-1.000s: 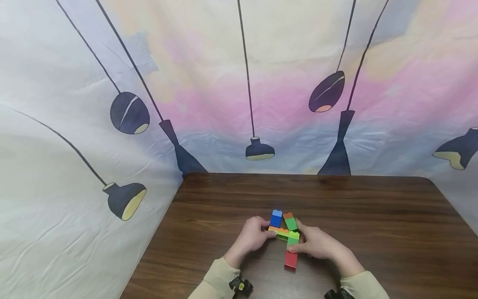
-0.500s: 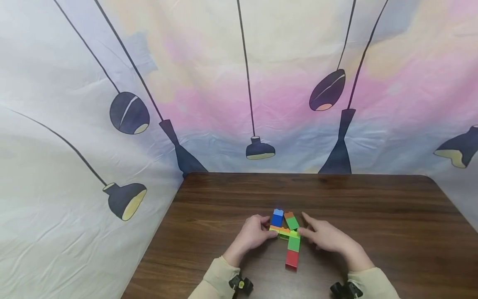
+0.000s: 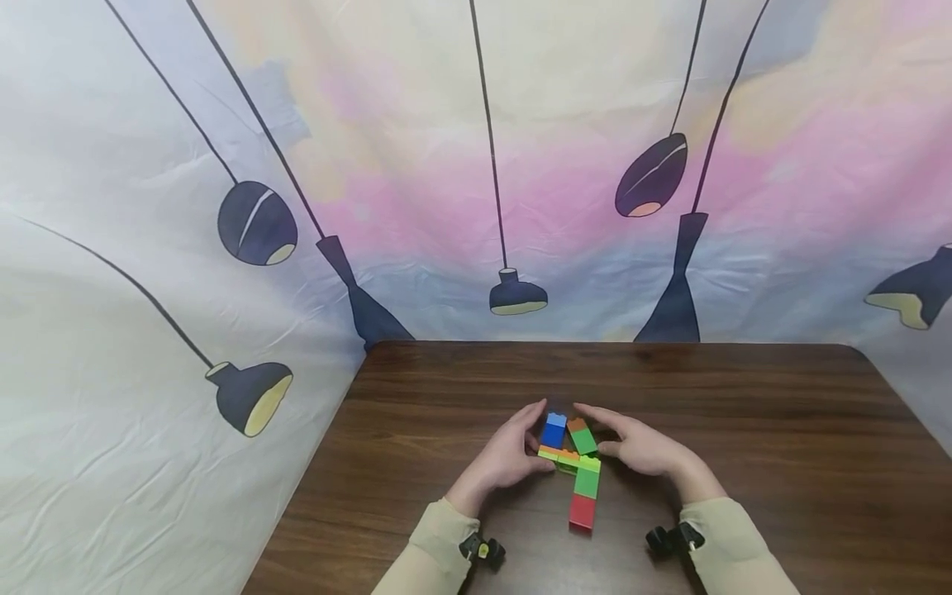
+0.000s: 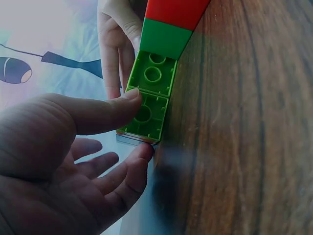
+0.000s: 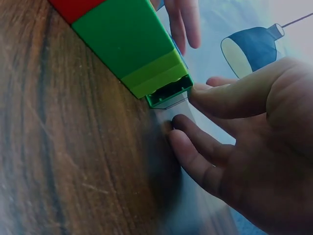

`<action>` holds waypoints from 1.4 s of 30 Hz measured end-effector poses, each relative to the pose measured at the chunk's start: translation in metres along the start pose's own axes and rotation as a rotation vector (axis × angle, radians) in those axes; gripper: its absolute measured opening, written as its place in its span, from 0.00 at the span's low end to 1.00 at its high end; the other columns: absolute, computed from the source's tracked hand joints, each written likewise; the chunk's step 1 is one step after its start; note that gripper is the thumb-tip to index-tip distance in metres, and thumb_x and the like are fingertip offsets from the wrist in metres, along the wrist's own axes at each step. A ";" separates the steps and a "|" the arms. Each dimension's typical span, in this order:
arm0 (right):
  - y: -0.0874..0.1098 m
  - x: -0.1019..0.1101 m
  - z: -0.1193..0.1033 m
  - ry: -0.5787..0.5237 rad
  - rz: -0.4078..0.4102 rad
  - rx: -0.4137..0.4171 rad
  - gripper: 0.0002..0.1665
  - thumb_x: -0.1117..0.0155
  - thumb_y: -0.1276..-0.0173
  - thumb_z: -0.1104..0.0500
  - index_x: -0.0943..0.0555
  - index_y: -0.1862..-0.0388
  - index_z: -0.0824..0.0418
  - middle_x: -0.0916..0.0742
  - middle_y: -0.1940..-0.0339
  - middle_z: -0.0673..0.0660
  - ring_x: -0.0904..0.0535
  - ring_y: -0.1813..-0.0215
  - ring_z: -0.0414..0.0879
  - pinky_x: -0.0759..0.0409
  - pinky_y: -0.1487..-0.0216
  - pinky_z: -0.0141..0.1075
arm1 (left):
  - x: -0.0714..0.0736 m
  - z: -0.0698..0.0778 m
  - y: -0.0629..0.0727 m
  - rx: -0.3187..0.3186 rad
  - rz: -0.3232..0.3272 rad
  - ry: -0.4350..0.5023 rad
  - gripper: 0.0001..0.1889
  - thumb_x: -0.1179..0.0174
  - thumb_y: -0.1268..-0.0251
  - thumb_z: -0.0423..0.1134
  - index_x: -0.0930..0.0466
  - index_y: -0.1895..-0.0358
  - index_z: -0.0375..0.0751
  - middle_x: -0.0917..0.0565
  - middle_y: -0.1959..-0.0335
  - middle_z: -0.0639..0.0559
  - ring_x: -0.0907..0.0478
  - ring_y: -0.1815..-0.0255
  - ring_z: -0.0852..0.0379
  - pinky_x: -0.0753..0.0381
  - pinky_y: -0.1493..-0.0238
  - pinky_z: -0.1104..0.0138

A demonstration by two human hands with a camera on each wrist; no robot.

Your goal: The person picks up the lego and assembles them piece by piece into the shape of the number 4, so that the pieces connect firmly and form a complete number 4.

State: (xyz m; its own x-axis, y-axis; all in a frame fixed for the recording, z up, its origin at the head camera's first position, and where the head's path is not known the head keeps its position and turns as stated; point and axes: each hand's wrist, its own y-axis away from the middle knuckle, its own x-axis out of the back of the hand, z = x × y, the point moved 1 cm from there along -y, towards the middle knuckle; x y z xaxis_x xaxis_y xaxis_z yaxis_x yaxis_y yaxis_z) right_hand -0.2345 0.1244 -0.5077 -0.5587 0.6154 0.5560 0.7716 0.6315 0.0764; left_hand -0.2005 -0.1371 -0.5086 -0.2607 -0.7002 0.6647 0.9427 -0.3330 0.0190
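A toy brick model (image 3: 586, 483) lies on the table between both hands. Its red brick (image 3: 582, 512) points toward me, with green behind it and a lime and orange row (image 3: 559, 456) across. Blue bricks (image 3: 554, 431) stand at the far left, and a tilted green brick (image 3: 583, 440) with an orange end is beside them. My left hand (image 3: 507, 450) spreads around the left side; its thumb touches the lime brick (image 4: 152, 76) in the left wrist view. My right hand (image 3: 650, 446) reaches around the right side, thumb (image 5: 215, 100) at a hollow green brick's end.
The dark wooden table (image 3: 781, 463) extends around the model, its far edge against a cloth backdrop (image 3: 416, 149) printed with hanging lamps. Black wrist cameras sit on the left cuff (image 3: 439, 541) and right cuff (image 3: 721, 529).
My right hand has left the near green brick and moved to the far right of the model, index finger stretched behind it. My left fingers have straightened and reach farther past the blue bricks.
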 end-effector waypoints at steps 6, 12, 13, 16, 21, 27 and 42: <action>0.001 0.001 0.003 0.005 -0.011 0.004 0.38 0.40 0.19 0.65 0.35 0.14 0.53 0.30 0.17 0.65 0.38 0.18 0.69 0.36 0.26 0.69 | -0.001 -0.001 -0.002 -0.046 -0.017 -0.040 0.51 0.20 0.39 0.35 0.41 0.14 0.45 0.30 0.21 0.47 0.23 0.59 0.63 0.20 0.57 0.69; 0.002 0.000 0.003 0.004 -0.001 -0.005 0.38 0.39 0.20 0.65 0.34 0.15 0.54 0.30 0.18 0.65 0.36 0.19 0.69 0.35 0.27 0.70 | -0.003 0.000 -0.002 -0.059 -0.037 -0.060 0.51 0.20 0.37 0.36 0.40 0.14 0.46 0.26 0.29 0.48 0.26 0.60 0.64 0.22 0.59 0.70; 0.002 0.000 0.004 0.008 0.002 -0.006 0.38 0.39 0.20 0.65 0.34 0.15 0.54 0.31 0.18 0.66 0.36 0.20 0.69 0.35 0.27 0.70 | -0.004 0.000 -0.002 -0.063 -0.036 -0.057 0.50 0.20 0.37 0.36 0.40 0.14 0.45 0.27 0.28 0.48 0.26 0.61 0.64 0.22 0.59 0.70; 0.004 0.000 0.004 0.019 0.012 -0.011 0.38 0.38 0.21 0.65 0.33 0.15 0.55 0.30 0.18 0.66 0.33 0.21 0.69 0.33 0.28 0.69 | -0.005 -0.001 -0.003 -0.073 -0.024 -0.050 0.50 0.20 0.38 0.36 0.39 0.15 0.43 0.28 0.27 0.47 0.26 0.61 0.65 0.22 0.60 0.70; 0.006 0.001 0.005 0.055 0.021 0.000 0.35 0.36 0.21 0.62 0.31 0.17 0.60 0.29 0.20 0.67 0.30 0.23 0.68 0.31 0.29 0.69 | -0.007 -0.001 -0.003 -0.062 -0.004 -0.046 0.50 0.19 0.40 0.36 0.38 0.16 0.39 0.29 0.26 0.46 0.26 0.62 0.65 0.22 0.59 0.71; 0.009 0.004 0.004 0.007 -0.055 0.017 0.51 0.26 0.27 0.48 0.38 0.15 0.65 0.35 0.18 0.69 0.27 0.27 0.65 0.24 0.33 0.59 | -0.008 -0.001 -0.003 -0.047 0.011 -0.029 0.51 0.18 0.41 0.36 0.39 0.16 0.36 0.30 0.25 0.46 0.25 0.63 0.65 0.22 0.60 0.71; 0.013 -0.005 -0.010 0.127 -0.045 -0.028 0.73 0.10 0.48 0.43 0.42 0.13 0.63 0.40 0.18 0.70 0.35 0.23 0.69 0.27 0.32 0.66 | -0.009 -0.003 -0.001 -0.047 0.023 -0.024 0.51 0.18 0.41 0.36 0.39 0.17 0.34 0.31 0.25 0.46 0.25 0.63 0.66 0.21 0.60 0.71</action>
State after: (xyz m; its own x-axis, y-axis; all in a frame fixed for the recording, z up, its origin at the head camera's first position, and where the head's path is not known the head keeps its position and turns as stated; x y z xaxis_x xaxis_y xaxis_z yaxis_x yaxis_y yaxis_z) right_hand -0.2182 0.1249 -0.5014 -0.5514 0.5205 0.6519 0.7557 0.6426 0.1262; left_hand -0.2002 -0.1321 -0.5165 -0.2335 -0.6928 0.6823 0.9374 -0.3468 -0.0313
